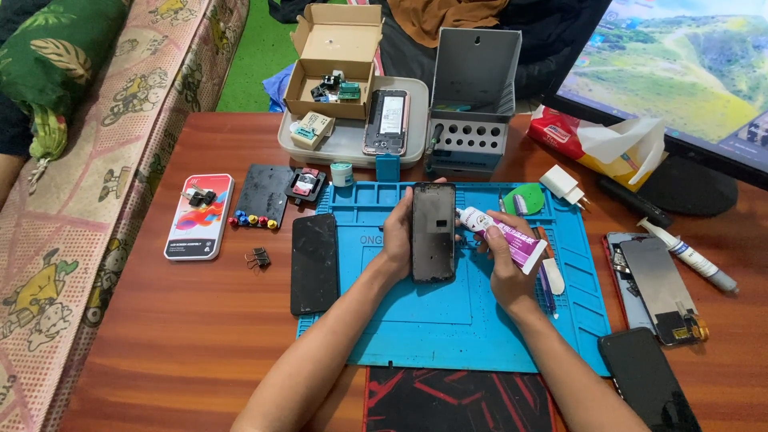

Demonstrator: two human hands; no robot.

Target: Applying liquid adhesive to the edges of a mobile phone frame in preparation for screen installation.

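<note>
Over the middle of the blue repair mat [480, 336], the left hand [398, 240] has its fingers closed around the left edge of a black phone [433, 232], holding it upright on its long axis with the dark face toward the camera, just above the mat. Just right of it, the right hand [504, 268] has its fingers wrapped around a white and purple glue tube [504, 232], whose nozzle end points left at the phone's right edge; whether the tip actually touches the phone is hard to tell from this angle. Left of the phone, a loose dark screen panel [314, 262] lies half on the mat, half on the brown table [184, 336]. Further left sit small binder clips [258, 258] and a colourful flat box [199, 216]. At the far edge of the mat stands a grey tool holder [472, 96] with its lid raised, beside a tray [352, 140] carrying an opened phone [386, 122] and a cardboard box [334, 60]. To the right lie a white charger plug [564, 186], another opened phone [652, 288] and a second tube [688, 256]; a dark phone [646, 380] rests at the near right.
</note>
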